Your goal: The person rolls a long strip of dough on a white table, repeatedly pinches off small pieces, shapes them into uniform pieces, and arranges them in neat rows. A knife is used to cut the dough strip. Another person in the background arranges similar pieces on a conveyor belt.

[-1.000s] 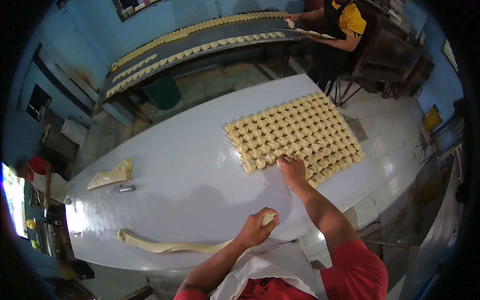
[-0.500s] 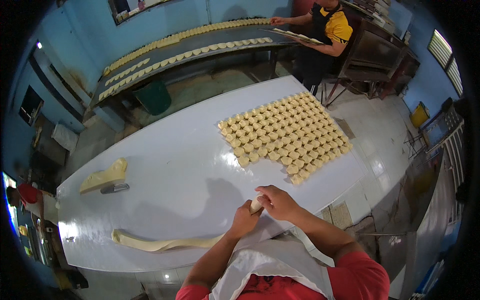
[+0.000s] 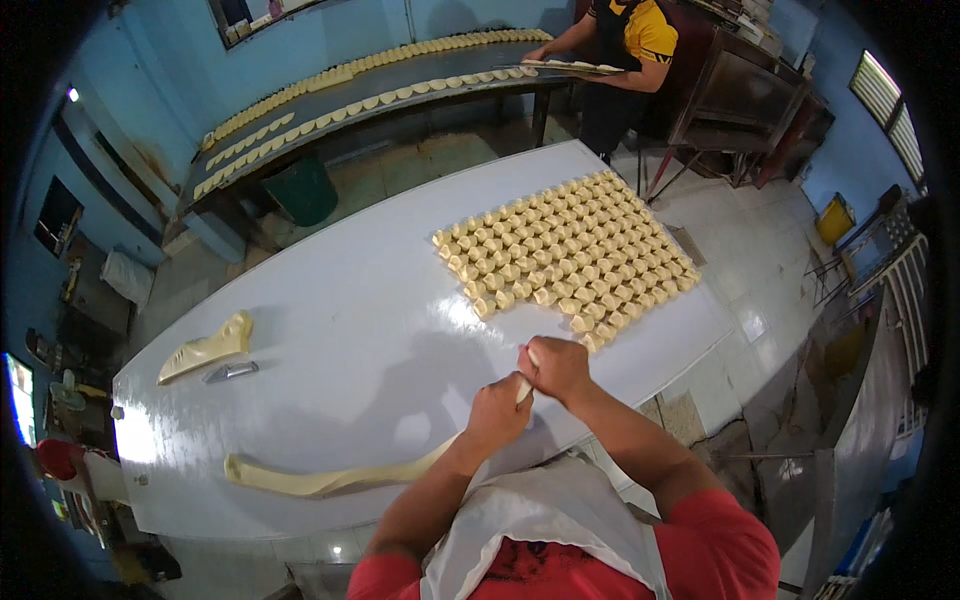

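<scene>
A long rope of pale dough (image 3: 320, 483) lies along the near side of the white table, and its right end rises behind my left forearm. My left hand (image 3: 500, 412) is closed around this rope, with a short stub of dough showing at its thumb side. Just beyond and to the right, my right hand (image 3: 557, 368) grips a dough piece (image 3: 533, 356), mostly hidden by the fingers. Whether that piece is still joined to the rope I cannot tell. Ahead of my hands, many small dough pieces (image 3: 570, 250) stand in close rows.
On the white table (image 3: 330, 330) at left lie a larger dough slab (image 3: 207, 347) and a metal scraper (image 3: 231, 372). A dark bench (image 3: 370, 80) along the wall bears rows of dough pieces. A person in yellow (image 3: 640, 40) holds a tray there; another person (image 3: 85, 470) is at far left.
My hands have moved slightly, the right one from fingers over the dough's end to a closed grip just above the left. The person in yellow has lowered a hand to the tray.
</scene>
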A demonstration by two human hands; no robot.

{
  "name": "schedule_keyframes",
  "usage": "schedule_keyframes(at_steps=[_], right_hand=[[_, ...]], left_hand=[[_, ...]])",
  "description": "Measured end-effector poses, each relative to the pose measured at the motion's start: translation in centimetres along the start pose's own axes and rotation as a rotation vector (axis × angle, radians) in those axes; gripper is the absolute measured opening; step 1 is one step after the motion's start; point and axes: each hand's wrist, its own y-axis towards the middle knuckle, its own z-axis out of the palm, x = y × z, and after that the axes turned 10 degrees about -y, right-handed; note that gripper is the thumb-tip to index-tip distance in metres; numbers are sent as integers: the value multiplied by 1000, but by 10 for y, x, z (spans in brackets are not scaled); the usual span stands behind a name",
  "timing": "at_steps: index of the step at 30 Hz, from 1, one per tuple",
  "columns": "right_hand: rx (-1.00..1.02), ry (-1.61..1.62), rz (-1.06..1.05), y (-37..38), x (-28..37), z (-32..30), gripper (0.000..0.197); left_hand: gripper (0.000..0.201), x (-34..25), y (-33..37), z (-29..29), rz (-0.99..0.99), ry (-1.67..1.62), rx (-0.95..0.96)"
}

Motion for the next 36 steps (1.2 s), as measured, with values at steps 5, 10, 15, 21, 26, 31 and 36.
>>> schedule_keyframes(at_steps=[5, 10, 15, 21, 26, 31, 36], right_hand=[[119, -243, 145, 15, -56, 28, 32], [290, -353, 64, 31, -100, 66, 35], [32, 2, -21, 21, -97, 56, 42], [714, 732, 11, -25, -3, 8, 32], [183, 524, -40, -30, 36, -5, 26], [51, 281, -187, -27, 47, -11, 21], [-33, 192, -136, -22, 52, -28, 16]], left_hand=[[20, -61, 0, 4, 81, -267, 128], [41, -24, 0, 0, -186, -232, 70], [89, -20, 3, -6, -348, -195, -99], [83, 33, -12, 12, -287, -287, -122], [52, 42, -37, 1, -517, -104, -91], [28, -8, -24, -8, -149, -71, -336], [19, 1, -14, -9, -164, 33, -157]])
